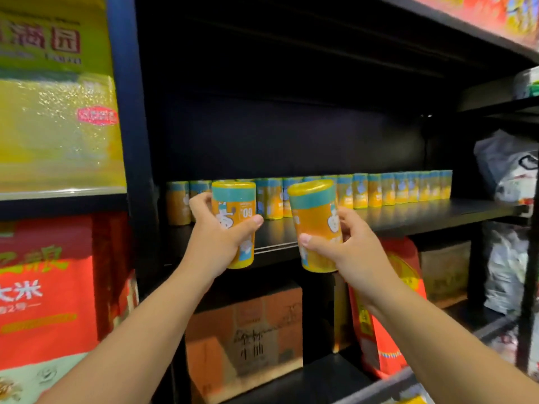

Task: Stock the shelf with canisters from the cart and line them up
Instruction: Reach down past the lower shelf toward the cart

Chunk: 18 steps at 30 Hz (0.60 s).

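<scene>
Your left hand and right hand each clasp a canister mid-body; probably light, rigid, slick—grip below the lids.

We see a dark shelf across the middle of the frame, with a row of canisters standing along its back.

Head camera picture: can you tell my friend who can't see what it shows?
Two bare hands each hold a round yellow canister with a teal band: left hand upright canister, right hand tilted canister. Behind, a row of matching canisters lines the black metal shelf.
</scene>
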{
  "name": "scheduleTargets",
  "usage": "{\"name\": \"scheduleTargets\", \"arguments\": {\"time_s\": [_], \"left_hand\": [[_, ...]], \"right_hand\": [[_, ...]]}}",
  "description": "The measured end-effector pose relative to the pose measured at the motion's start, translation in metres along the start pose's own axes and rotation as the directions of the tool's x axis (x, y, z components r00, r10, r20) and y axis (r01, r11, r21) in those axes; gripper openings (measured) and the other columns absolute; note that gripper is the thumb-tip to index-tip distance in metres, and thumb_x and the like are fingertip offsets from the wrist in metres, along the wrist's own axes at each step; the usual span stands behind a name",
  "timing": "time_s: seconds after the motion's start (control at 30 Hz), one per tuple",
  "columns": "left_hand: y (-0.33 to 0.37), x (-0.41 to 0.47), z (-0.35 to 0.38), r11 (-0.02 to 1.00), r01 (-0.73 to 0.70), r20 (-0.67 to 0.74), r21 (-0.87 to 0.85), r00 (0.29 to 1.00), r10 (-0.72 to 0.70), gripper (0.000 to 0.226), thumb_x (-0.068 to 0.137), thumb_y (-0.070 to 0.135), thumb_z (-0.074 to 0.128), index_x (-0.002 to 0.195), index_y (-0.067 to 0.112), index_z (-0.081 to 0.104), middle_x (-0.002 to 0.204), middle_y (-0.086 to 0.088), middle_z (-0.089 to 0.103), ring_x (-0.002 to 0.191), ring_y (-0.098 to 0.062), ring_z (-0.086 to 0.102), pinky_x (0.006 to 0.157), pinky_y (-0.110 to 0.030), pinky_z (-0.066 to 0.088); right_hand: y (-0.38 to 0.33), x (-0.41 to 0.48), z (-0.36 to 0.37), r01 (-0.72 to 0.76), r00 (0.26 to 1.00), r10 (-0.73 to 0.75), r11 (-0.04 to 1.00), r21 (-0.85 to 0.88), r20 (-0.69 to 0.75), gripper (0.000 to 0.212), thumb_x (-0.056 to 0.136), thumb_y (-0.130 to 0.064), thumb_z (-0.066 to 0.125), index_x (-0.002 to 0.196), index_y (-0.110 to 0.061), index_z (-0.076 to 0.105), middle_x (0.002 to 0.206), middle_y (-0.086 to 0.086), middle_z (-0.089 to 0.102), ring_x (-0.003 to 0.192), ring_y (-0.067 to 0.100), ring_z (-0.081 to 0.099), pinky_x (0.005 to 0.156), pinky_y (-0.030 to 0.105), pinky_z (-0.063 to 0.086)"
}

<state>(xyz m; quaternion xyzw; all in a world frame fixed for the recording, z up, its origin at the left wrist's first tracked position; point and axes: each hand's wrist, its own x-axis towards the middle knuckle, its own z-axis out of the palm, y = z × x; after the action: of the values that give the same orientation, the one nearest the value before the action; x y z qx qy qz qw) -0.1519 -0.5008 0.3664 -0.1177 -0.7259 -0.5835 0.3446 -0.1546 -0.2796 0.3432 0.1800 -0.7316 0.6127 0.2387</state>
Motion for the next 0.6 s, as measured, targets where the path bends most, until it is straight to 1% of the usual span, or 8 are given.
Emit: {"name": "scheduleTargets", "arguments": {"time_s": [0.1, 0.17, 0.27, 0.33, 0.43, 0.47, 0.53, 0.6], "left_hand": [[-0.015, 0.021, 0.011, 0.994, 0.003, -0.032, 0.112, 0.999, 0.000, 0.077, 0.079, 0.025, 0.085, 0.125, 0.030, 0.022, 0.110, 0.015, 0.054, 0.097, 0.000, 0.062, 0.088, -0.028, 0.050], [-0.022, 0.033, 0.015, 0.985, 0.025, -0.037, 0.172, 0.999, -0.019, 0.078, 0.081, 0.026, 0.084, 0.126, 0.030, 0.020, 0.110, 0.015, 0.055, 0.099, -0.002, 0.062, 0.089, -0.028, 0.050], [-0.029, 0.047, 0.019, 0.954, 0.044, -0.028, 0.297, 0.999, -0.037, 0.078, 0.082, 0.027, 0.082, 0.128, 0.028, 0.020, 0.106, 0.015, 0.055, 0.097, -0.005, 0.062, 0.077, -0.018, 0.048], [-0.031, 0.051, 0.019, 0.925, 0.073, -0.034, 0.373, 0.997, -0.065, 0.082, 0.081, 0.030, 0.083, 0.131, 0.028, 0.018, 0.107, 0.016, 0.053, 0.094, -0.004, 0.060, 0.076, -0.018, 0.047], [-0.033, 0.057, 0.017, 0.891, 0.119, -0.040, 0.439, 0.993, -0.113, 0.084, 0.080, 0.031, 0.083, 0.133, 0.026, 0.018, 0.108, 0.013, 0.052, 0.094, -0.005, 0.058, 0.083, -0.025, 0.047], [-0.034, 0.059, 0.016, 0.885, 0.137, -0.030, 0.445, 0.990, -0.138, 0.084, 0.080, 0.030, 0.083, 0.135, 0.025, 0.019, 0.109, 0.013, 0.052, 0.095, -0.004, 0.058, 0.083, -0.025, 0.048], [-0.034, 0.060, 0.013, 0.874, 0.179, -0.006, 0.451, 0.980, -0.198, 0.085, 0.080, 0.030, 0.082, 0.137, 0.024, 0.019, 0.113, 0.014, 0.052, 0.100, -0.006, 0.059, 0.081, -0.023, 0.050], [-0.035, 0.056, 0.010, 0.853, 0.222, 0.010, 0.473, 0.966, -0.258, 0.084, 0.078, 0.030, 0.084, 0.134, 0.026, 0.022, 0.118, 0.013, 0.055, 0.104, -0.008, 0.062, 0.082, -0.020, 0.051]], "right_hand": [[0.014, 0.035, 0.005, -0.007, 0.993, 0.001, 0.998, 0.055, 0.117, 0.047, 0.074, -0.035, 0.089, 0.113, -0.031, 0.063, 0.106, -0.008, 0.073, 0.093, 0.007, 0.072, 0.081, 0.031, 0.060], [0.025, 0.059, 0.010, -0.027, 0.986, 0.015, 0.997, 0.066, 0.167, 0.047, 0.075, -0.031, 0.088, 0.113, -0.026, 0.061, 0.105, -0.006, 0.074, 0.092, 0.007, 0.072, 0.081, 0.032, 0.060], [0.043, 0.092, 0.016, -0.034, 0.970, 0.019, 0.998, 0.057, 0.241, 0.045, 0.077, -0.029, 0.087, 0.112, -0.023, 0.059, 0.106, -0.006, 0.073, 0.092, 0.008, 0.072, 0.077, 0.025, 0.060], [0.051, 0.112, 0.017, -0.040, 0.951, 0.031, 0.999, 0.022, 0.306, 0.044, 0.079, -0.031, 0.086, 0.112, -0.024, 0.057, 0.105, -0.008, 0.072, 0.090, 0.006, 0.071, 0.075, 0.022, 0.059], [0.062, 0.138, 0.016, -0.046, 0.911, 0.060, 0.998, -0.045, 0.408, 0.055, 0.075, -0.037, 0.088, 0.118, -0.023, 0.057, 0.111, -0.007, 0.071, 0.099, 0.011, 0.070, 0.090, 0.037, 0.059], [0.064, 0.145, 0.016, -0.032, 0.904, 0.064, 0.996, -0.082, 0.423, 0.062, 0.074, -0.039, 0.088, 0.122, -0.021, 0.054, 0.115, -0.007, 0.068, 0.103, 0.013, 0.069, 0.092, 0.038, 0.058], [0.064, 0.155, 0.017, 0.031, 0.900, 0.053, 0.982, -0.186, 0.432, 0.071, 0.074, -0.043, 0.087, 0.125, -0.019, 0.044, 0.119, -0.007, 0.060, 0.108, 0.016, 0.063, 0.086, 0.032, 0.057], [0.060, 0.159, 0.018, 0.102, 0.902, 0.028, 0.956, -0.275, 0.430, 0.066, 0.077, -0.044, 0.084, 0.119, -0.021, 0.038, 0.111, -0.009, 0.055, 0.104, 0.014, 0.059, 0.073, 0.023, 0.051]]}}
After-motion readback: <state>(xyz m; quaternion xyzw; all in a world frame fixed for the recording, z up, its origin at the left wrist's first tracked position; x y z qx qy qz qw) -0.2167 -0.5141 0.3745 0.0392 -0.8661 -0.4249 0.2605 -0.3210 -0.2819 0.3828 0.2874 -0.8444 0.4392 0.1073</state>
